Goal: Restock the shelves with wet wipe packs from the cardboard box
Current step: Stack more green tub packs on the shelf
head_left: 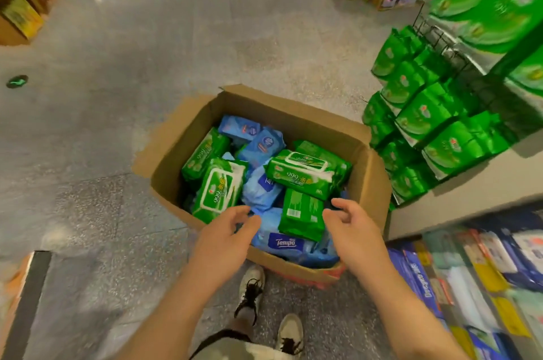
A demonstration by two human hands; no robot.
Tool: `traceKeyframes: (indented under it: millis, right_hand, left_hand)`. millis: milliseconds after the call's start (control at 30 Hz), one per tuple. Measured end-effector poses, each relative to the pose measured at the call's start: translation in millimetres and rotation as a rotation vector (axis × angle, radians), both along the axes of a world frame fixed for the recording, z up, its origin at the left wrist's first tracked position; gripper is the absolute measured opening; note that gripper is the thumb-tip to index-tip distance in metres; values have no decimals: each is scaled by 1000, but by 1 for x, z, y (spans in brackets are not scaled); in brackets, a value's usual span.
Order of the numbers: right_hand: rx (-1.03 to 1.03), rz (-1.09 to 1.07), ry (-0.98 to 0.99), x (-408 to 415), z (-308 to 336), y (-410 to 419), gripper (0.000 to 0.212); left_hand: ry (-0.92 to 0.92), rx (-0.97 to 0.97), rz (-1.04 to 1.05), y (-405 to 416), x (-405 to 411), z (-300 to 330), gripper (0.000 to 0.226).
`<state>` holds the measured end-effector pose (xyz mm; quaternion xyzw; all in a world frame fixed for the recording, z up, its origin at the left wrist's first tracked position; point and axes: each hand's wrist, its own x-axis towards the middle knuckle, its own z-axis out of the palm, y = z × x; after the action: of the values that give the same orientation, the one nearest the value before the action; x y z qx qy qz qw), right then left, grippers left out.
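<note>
A person stands over an open cardboard box (pixel 370 180) on the shop floor, both arms reaching down into it. The box is heaped with green wipe packs (pixel 302 171) and blue packs (pixel 261 145) lying at all angles, some flat, some on edge, one on another. The left hand (pixel 226 233) hovers over the near edge with its fingers loosely spread and curved, holding nothing; the right hand (pixel 352 227) is the same, fingers apart and bent, just beside a green pack standing on its end (pixel 299 215), which sits between the two hands. Neither hand seems to touch a pack yet, though the fingertips are close enough that I cannot be sure. The shelf (pixel 458 198) to the right already carries rows of green packs, with more goods on the level below. From where I stand the risk looks like this: the packs are slick and loosely piled, so taking the upright one from both sides could let it slip or drag its neighbours over. A rushed armful could also drop packs on the floor beside the person's shoes (pixel 252 286).
</note>
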<state>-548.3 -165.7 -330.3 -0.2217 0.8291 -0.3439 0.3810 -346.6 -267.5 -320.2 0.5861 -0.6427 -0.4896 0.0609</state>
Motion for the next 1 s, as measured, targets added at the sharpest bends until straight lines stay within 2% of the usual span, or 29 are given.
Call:
traceKeyframes:
  millis: [67,167,267,400,500,633,733,867,900,1000]
  right_hand:
    - [69,-42,-23,-5,-18,-18,38]
    - [202,-105,-81,-14,-44,-39,42]
    - [305,-184,-109,-19,-76,-55,47]
    - [374,-263,-165,-17,-112,-69,44]
    - [350,-379,-268,-18,-136,-76,43]
    - [322,-485,-335,-21,-155,-82,37]
    - [331,-461,-345,-23,-156,-85,36]
    - [291,-391,-334,-17,-146,-87,34]
    - [280,-380,-338,-12,-142,-88,33]
    - [243,-344,-363,0,-132,-88,30]
  left_hand:
    - [18,71,10,-21,-19,-20,31]
    - [-12,178,-80,-47,-45,-56,30]
    - [-49,276,-149,-65,-66,-94,37]
    - [-89,418,-145,-77,-93,-133,52]
    - [-118,503,-123,-78,-108,-151,60]
    - [-58,586,-94,-82,-122,-159,46]
    - [-40,617,-54,-89,-127,-166,43]
    - [-15,649,25,-95,-120,-185,60]
    - [-10,648,23,-98,-118,-182,57]
    - [17,710,40,-108,-112,-157,31]
